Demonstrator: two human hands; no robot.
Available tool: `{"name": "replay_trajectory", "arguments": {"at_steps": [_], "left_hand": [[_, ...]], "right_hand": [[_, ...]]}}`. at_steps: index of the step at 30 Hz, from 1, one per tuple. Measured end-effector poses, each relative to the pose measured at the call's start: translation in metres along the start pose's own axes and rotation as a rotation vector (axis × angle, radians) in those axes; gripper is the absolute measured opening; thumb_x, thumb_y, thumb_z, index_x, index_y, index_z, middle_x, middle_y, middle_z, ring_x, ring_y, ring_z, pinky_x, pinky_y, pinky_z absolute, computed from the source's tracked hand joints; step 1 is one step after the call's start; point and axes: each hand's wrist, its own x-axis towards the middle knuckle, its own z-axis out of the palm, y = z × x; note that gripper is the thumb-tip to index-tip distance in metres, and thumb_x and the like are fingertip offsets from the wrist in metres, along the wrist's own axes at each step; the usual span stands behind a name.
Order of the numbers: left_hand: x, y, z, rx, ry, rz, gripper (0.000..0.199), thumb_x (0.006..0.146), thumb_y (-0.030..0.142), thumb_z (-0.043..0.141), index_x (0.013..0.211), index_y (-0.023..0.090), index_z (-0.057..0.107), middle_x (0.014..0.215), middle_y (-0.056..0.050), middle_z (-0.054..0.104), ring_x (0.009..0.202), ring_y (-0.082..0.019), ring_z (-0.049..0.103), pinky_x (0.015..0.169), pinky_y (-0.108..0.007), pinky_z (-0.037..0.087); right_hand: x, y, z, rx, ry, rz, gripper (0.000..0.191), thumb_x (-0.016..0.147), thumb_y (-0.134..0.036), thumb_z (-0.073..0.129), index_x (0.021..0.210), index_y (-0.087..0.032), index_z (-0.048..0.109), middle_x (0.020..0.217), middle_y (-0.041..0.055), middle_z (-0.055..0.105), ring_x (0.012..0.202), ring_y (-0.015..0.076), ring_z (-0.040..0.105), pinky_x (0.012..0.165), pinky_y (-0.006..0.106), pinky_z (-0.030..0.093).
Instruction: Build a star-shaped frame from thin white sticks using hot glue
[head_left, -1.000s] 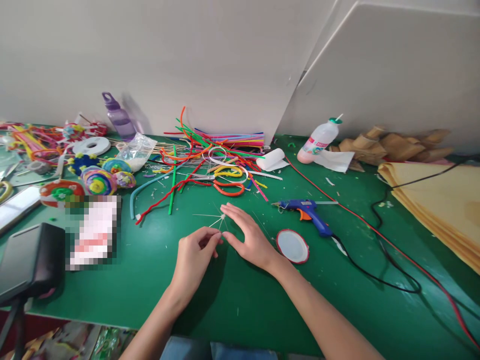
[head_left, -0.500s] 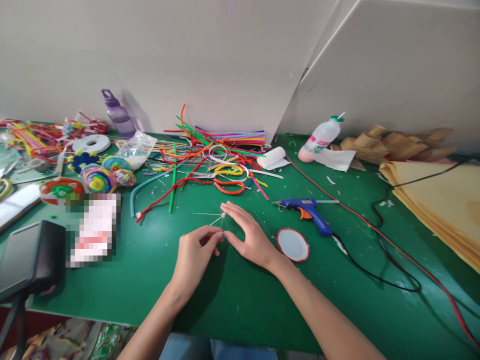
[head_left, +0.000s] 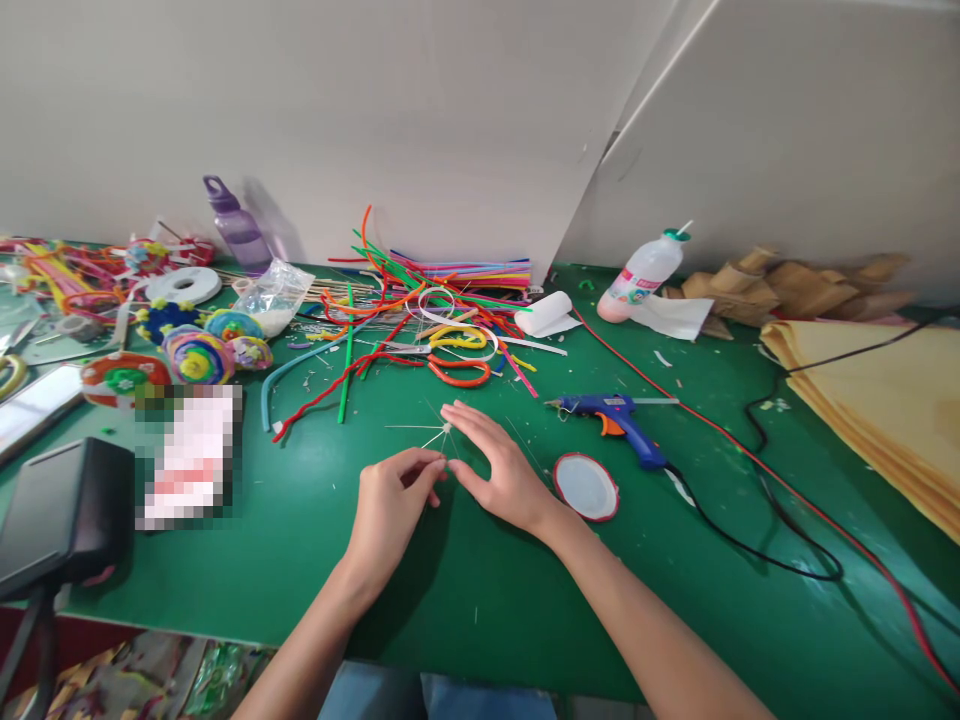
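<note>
Spoked frame of thin pale sticks (head_left: 447, 428): located above the green table (head_left: 300, 560), its hub just beyond the left hand's fingertips and beside the right forefinger, nearer the right hand. No single long axis; one spoke points out to the left. Left hand (head_left: 386, 505): finger and thumb pinched, apparently on a near spoke. Right hand (head_left: 506, 480): fingers extended, thumb apart; contact cannot be confirmed. Glue gun (head_left: 631, 432) lies to the right.

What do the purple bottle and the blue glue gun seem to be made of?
Purple bottle: smooth, tinted plastic or perhaps glass; a liquid level shows through its wall.
Blue glue gun: likely hard, slightly glossy plastic, judging by its evenly coloured, moulded body.
</note>
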Motion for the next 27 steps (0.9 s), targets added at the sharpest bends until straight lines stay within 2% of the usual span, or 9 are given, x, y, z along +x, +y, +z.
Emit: {"name": "replay_trajectory", "arguments": {"at_steps": [14, 21, 27], "left_hand": [[0.0, 0.002, -0.001, -0.094, -0.04, 0.005, 0.025, 0.081, 0.037, 0.054, 0.083, 0.016, 0.067, 0.07, -0.001, 0.069, 0.047, -0.011, 0.058, 0.051, -0.022, 0.046], [0.001, 0.009, 0.003, -0.009, 0.034, 0.025, 0.024, 0.084, 0.037, 0.052, 0.083, 0.018, 0.067, 0.066, 0.001, 0.068, 0.04, -0.008, 0.051, 0.046, -0.02, 0.041], [0.002, 0.01, 0.008, 0.072, 0.112, 0.064, 0.02, 0.084, 0.033, 0.053, 0.08, 0.019, 0.066, 0.063, 0.003, 0.065, 0.041, -0.007, 0.053, 0.047, -0.018, 0.041]], "right_hand": [[0.0, 0.0, 0.001, 0.013, 0.009, 0.025, 0.055, 0.084, -0.018, 0.053, 0.137, -0.026, 0.04, 0.142, 0.0054, 0.044, 0.134, 0.0209, 0.035, 0.11, 0.046, 0.033], [0.001, 0.001, 0.002, 0.016, 0.012, 0.021, 0.055, 0.083, -0.018, 0.053, 0.137, -0.025, 0.041, 0.141, 0.0055, 0.045, 0.133, 0.0211, 0.036, 0.11, 0.046, 0.033], [0.0, 0.002, 0.002, 0.022, 0.016, 0.014, 0.052, 0.084, -0.019, 0.053, 0.135, -0.024, 0.042, 0.14, 0.0054, 0.046, 0.133, 0.0205, 0.036, 0.11, 0.044, 0.033]]}}
